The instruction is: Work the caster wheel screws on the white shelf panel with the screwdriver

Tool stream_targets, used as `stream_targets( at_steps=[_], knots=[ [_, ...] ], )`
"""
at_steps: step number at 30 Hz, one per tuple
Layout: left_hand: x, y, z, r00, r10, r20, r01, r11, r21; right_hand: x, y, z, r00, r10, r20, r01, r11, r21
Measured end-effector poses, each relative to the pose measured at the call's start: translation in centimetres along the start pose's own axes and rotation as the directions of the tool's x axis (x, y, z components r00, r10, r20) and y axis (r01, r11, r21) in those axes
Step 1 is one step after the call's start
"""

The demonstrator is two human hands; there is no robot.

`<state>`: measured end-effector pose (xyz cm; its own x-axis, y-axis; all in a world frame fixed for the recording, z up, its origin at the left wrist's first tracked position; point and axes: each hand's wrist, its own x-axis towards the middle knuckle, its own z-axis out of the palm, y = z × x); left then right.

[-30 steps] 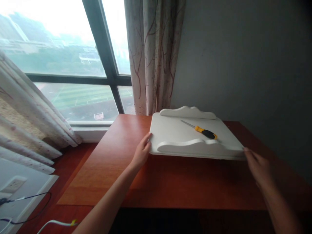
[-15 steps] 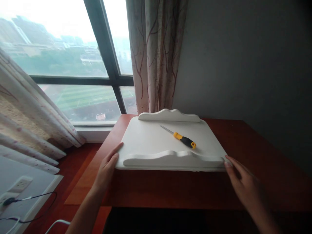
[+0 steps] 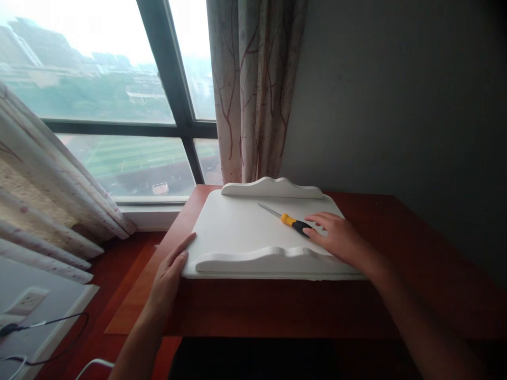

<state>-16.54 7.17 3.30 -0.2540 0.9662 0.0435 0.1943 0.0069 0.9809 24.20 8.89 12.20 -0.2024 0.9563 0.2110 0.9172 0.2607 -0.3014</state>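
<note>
A white board [image 3: 233,227] with two wavy-edged raised strips lies flat, and a screwdriver [image 3: 291,220] with a yellow and black handle rests on it, its tip pointing to the far left. My left hand [image 3: 169,272] grips the board's near left edge, thumb on top and a finger along the side; its other fingers are hidden. My right hand [image 3: 340,237] is over the board's right part, at the screwdriver's handle end. Its fingers are apart around the handle, not closed on it, and they cover the handle's end.
The board sits on a reddish-brown wooden table [image 3: 253,309]. Behind stand a patterned curtain [image 3: 253,95] and a grey wall [image 3: 396,105]. A window [image 3: 119,95] is at the left. Lower left, cables [image 3: 59,318] run from a wall socket [image 3: 28,302].
My right hand has left the board's near right corner and moved inward and away from me to the screwdriver's handle. My left hand stays at the board's left edge.
</note>
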Motion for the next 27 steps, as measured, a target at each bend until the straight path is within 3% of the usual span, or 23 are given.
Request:
stream_targets(
  at_steps=[6, 10, 13, 17, 19, 24, 27],
  knots=[
    [0.5, -0.9, -0.5, 0.999, 0.001, 0.036, -0.001, 1.000, -0.017, 4.7, -3.0, 0.6, 0.974, 0.000, 0.225, 0.046, 0.979, -0.197],
    [0.4, -0.6, -0.6, 0.999, -0.013, 0.042, 0.014, 1.000, -0.020, 5.1, -3.6, 0.9, 0.968, 0.044, 0.246, 0.014, 0.973, -0.232],
    [0.3, -0.3, -0.7, 0.999, -0.023, 0.036, 0.023, 1.000, -0.005, 4.6, -2.5, 0.5, 0.973, 0.074, 0.219, -0.020, 0.971, -0.238],
    [0.4, -0.2, -0.9, 0.994, -0.089, 0.071, 0.093, 0.993, -0.069, 2.7, 2.2, -0.9, 0.989, 0.149, 0.003, -0.149, 0.989, -0.023],
    [0.5, -0.1, -1.0, 0.991, -0.112, 0.078, 0.119, 0.989, -0.090, 1.3, 5.7, -1.4, 0.955, 0.271, -0.117, -0.263, 0.961, 0.080],
    [0.5, 0.2, -0.9, 0.994, -0.098, 0.037, 0.101, 0.990, -0.094, -3.6, 14.7, -0.7, 0.837, 0.510, -0.198, -0.478, 0.858, 0.189],
    [0.6, -0.1, -0.9, 0.994, -0.101, 0.042, 0.105, 0.989, -0.103, -6.4, 18.2, 0.9, 0.797, 0.584, -0.156, -0.563, 0.811, 0.159]
  ],
)
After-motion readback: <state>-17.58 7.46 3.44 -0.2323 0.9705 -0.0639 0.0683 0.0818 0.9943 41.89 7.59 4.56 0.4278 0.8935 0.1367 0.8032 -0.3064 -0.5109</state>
